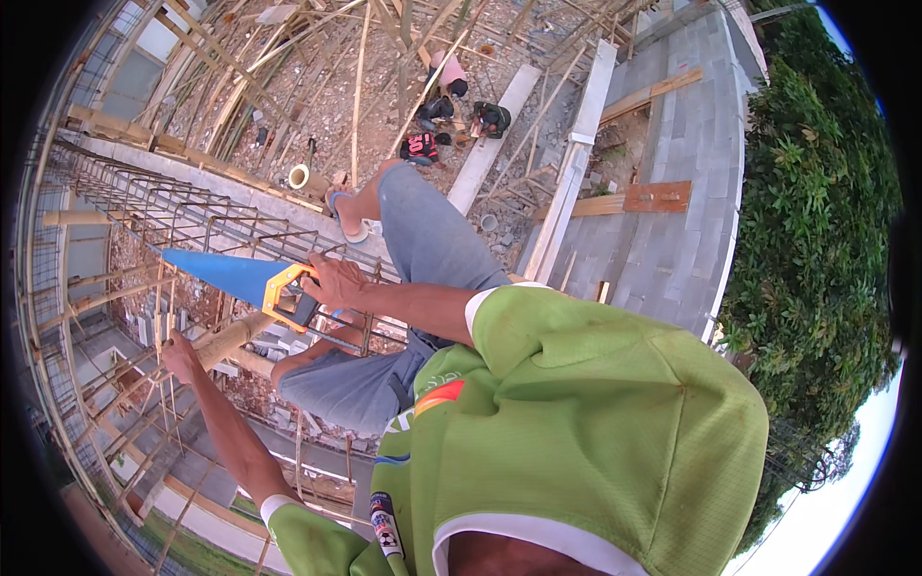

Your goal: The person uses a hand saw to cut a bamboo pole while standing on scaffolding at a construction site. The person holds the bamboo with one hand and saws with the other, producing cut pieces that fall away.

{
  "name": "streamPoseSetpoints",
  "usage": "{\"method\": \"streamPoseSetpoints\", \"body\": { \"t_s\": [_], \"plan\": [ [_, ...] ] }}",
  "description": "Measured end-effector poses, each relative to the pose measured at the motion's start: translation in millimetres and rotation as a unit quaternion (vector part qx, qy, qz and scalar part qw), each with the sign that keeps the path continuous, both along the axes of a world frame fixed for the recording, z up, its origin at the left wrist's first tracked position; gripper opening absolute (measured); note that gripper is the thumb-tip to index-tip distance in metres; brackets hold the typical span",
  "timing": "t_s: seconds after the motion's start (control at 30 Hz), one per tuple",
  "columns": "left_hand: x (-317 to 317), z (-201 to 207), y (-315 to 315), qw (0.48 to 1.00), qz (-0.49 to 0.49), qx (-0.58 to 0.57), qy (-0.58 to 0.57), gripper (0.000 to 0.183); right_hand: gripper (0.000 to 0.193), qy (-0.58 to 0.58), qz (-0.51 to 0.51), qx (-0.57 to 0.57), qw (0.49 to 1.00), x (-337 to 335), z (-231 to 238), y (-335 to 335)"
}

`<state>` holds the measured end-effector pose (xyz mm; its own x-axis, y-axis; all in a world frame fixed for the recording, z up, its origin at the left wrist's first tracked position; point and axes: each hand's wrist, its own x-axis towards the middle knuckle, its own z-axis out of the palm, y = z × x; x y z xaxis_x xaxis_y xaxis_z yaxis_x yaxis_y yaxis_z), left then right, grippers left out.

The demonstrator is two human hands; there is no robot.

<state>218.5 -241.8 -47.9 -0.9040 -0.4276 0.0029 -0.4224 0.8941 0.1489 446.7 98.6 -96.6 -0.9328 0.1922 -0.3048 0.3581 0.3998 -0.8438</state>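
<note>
My right hand [331, 281] is shut on the orange and black handle of a hand saw [240, 276]. Its blue blade points left over a cage of steel reinforcing bars [182, 216]. My left hand [181, 355] reaches down and left, and its fingers grip the end of a bamboo pole [235, 336] that lies under the saw. I am perched high on the bars in grey jeans [423, 240] and a green shirt. One sandalled foot [346, 211] rests on the concrete beam ahead.
Far below, three people [451, 106] crouch on rubble among bamboo scaffold poles [360, 86]. A grey block-paved surface [672, 144] with wooden planks [639, 200] lies to the right. Dense green trees [816, 221] stand beyond it. More rebar and bamboo fill the drop at left.
</note>
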Motion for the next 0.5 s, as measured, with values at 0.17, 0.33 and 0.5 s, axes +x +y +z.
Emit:
{"method": "streamPoseSetpoints", "body": {
  "t_s": [0.17,0.33,0.5],
  "plan": [
    [-2.2,-2.0,-3.0,1.000,0.017,0.006,0.000,0.056,0.055,-0.020,-0.001,0.006,1.000,-2.0,4.8,-0.4],
    [-1.6,0.9,-4.6,0.999,0.005,0.032,0.017,0.054,0.058,-0.036,-0.003,0.022,0.999,-5.8,4.0,-7.1],
    [2.4,0.6,-0.6,0.999,0.019,0.034,0.025,0.054,0.060,-0.037,-0.005,0.029,0.999,-5.4,4.3,-6.6]
  ]
}}
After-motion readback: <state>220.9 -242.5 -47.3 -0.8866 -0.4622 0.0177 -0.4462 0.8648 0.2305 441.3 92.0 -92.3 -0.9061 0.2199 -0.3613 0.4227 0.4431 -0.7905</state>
